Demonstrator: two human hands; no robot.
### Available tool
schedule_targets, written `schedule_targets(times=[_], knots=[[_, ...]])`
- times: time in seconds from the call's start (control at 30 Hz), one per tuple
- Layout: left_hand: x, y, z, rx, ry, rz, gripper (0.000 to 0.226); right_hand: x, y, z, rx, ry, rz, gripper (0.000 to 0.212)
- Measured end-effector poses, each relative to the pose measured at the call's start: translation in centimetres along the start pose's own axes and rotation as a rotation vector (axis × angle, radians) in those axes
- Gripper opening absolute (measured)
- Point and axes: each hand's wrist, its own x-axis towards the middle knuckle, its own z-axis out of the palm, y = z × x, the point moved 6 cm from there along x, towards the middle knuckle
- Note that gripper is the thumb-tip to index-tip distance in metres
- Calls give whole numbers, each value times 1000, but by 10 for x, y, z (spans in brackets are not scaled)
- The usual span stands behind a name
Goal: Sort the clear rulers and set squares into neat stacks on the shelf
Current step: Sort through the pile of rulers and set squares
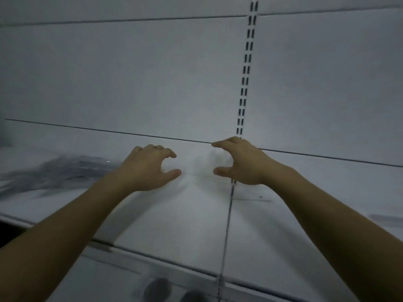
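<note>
Both my hands reach to the back of the white shelf (pixel 196 219). My left hand (pixel 148 168) and my right hand (pixel 237 164) face each other, thumbs low and fingers curled above. Between them stands a faint clear stack of rulers or set squares (pixel 202 166), barely visible against the white back panel. Each hand grips one side of it between thumb and fingers. A blurred grey heap of clear rulers and set squares (pixel 65 171) with dark markings lies on the shelf to the left of my left hand.
A slotted upright rail (pixel 246 68) runs down the back panel behind my right hand. A seam (pixel 226 232) splits the shelf below it. The shelf's front edge (pixel 165 260) crosses the lower frame. Two dark rounded shapes (pixel 157 288) show below.
</note>
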Motion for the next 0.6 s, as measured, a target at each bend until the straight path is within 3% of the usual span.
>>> schedule_targets(times=[0.17, 0.33, 0.47, 0.6], knots=[[-50, -126, 9, -26, -104, -168, 75, 70, -114, 57, 59, -97, -103, 75], [-94, -235, 13, -72, -88, -297, 92, 125, -205, 108, 55, -217, -164, 74], [-116, -293, 21, -103, -113, -368, 96, 157, -245, 144, 1, -321, -111, 78], [-117, -317, 31, -237, -98, -378, 105, 177, -261, 161, 44, -302, -56, 76]])
